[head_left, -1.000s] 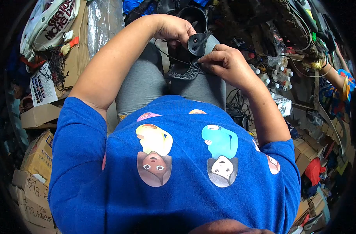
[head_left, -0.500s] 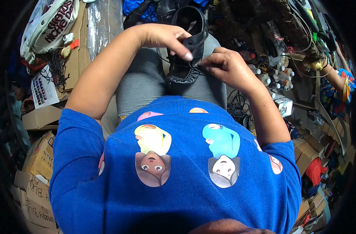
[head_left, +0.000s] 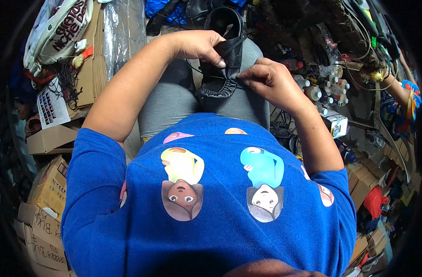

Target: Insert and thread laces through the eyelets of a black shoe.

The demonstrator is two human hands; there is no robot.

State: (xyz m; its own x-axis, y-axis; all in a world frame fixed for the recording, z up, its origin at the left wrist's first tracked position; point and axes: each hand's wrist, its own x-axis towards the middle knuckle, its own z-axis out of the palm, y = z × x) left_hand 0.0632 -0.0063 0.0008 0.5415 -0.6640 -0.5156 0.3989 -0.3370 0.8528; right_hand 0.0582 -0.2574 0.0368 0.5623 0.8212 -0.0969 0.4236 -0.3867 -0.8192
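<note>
A black leather shoe upper (head_left: 219, 88) rests across my thighs, with its gathered, puckered toe seam toward me and its opening facing away. My left hand (head_left: 199, 47) grips its left side, thumb on top near the flap and fingers tucked out of sight. At the right end of the puckered seam is my right hand (head_left: 270, 81), thumb and forefinger pinched together. Whatever is in that pinch is too small to make out. A thin dark cord loops out by the left side of the upper.
Several white-capped plastic bottles (head_left: 329, 92) stand to the right, beyond a small box (head_left: 336, 124). Cardboard boxes (head_left: 44, 231) are stacked at lower left. A white printed bag (head_left: 63, 34) and clear plastic sheeting (head_left: 124, 37) lie at upper left. Another person's arm (head_left: 396, 93) shows at far right.
My left thumb has shifted slightly up and left, off the seam, uncovering more of the leather there. My right hand has hardly moved and keeps its pinch.
</note>
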